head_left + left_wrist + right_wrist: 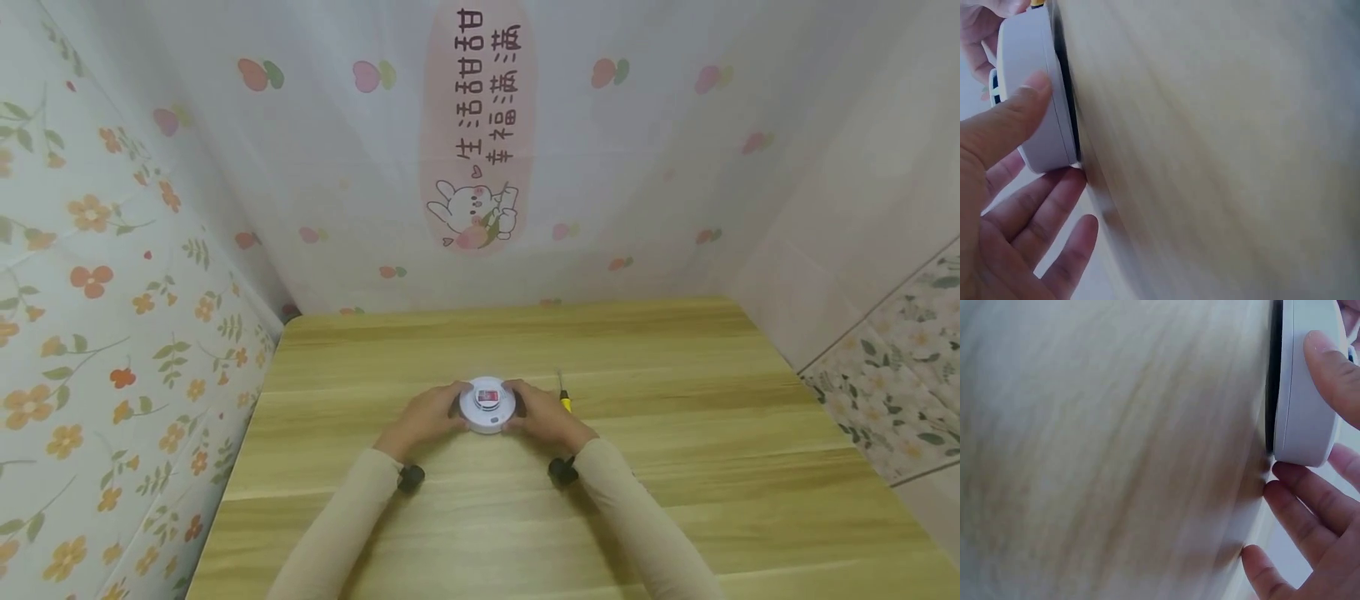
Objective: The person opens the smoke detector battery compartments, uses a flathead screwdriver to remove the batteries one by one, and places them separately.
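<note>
A round white smoke detector [478, 417], with a raised centre and a red label on top, sits flat on the wooden table. My left hand [429, 414] grips it from the left: in the left wrist view the thumb lies against the side wall and fingers reach round the far edge near the tabletop. From the right, my right hand [546, 413] holds the opposite side, its thumb [1325, 365] on the wall and fingertips low by the base. A thin dark layer shows under the white body in both wrist views.
A screwdriver [566, 403] with a yellow and black handle lies just beyond my right hand, its shaft pointing away. The wood-grain table [420, 350] ends at a printed curtain [337, 183] behind, and a floral curtain [112, 333] hangs along the left side.
</note>
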`<act>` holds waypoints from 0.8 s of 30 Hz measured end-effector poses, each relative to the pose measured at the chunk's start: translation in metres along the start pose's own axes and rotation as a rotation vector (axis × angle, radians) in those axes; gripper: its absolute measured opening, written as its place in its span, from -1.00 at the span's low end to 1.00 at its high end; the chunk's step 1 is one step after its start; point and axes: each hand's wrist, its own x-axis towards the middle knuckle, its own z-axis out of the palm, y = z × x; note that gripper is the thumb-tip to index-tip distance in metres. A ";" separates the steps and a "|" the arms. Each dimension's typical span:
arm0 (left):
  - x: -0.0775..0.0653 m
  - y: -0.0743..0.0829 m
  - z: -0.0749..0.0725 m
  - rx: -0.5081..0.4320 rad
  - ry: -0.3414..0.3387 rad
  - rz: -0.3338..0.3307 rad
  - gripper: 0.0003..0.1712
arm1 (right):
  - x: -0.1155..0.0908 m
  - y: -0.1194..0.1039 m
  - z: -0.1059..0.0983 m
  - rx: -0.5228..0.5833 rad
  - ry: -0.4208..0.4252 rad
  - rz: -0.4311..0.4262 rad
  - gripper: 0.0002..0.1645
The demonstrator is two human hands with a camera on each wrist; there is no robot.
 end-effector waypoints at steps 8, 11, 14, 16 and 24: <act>-0.002 0.002 -0.006 -0.026 -0.012 -0.037 -0.30 | 0.000 -0.002 -0.002 0.117 0.008 0.019 -0.18; -0.003 0.000 -0.006 -0.040 -0.003 -0.036 -0.34 | -0.002 -0.003 -0.004 0.178 0.011 0.032 -0.21; -0.002 -0.002 -0.006 -0.078 0.008 -0.031 -0.37 | -0.004 -0.005 -0.007 0.251 0.015 0.037 -0.20; -0.002 -0.003 -0.006 -0.104 0.011 -0.026 -0.37 | -0.004 -0.007 -0.009 0.286 0.020 0.034 -0.21; 0.004 -0.008 -0.011 -0.202 -0.004 -0.043 -0.47 | -0.004 -0.013 -0.017 0.288 0.031 0.032 -0.29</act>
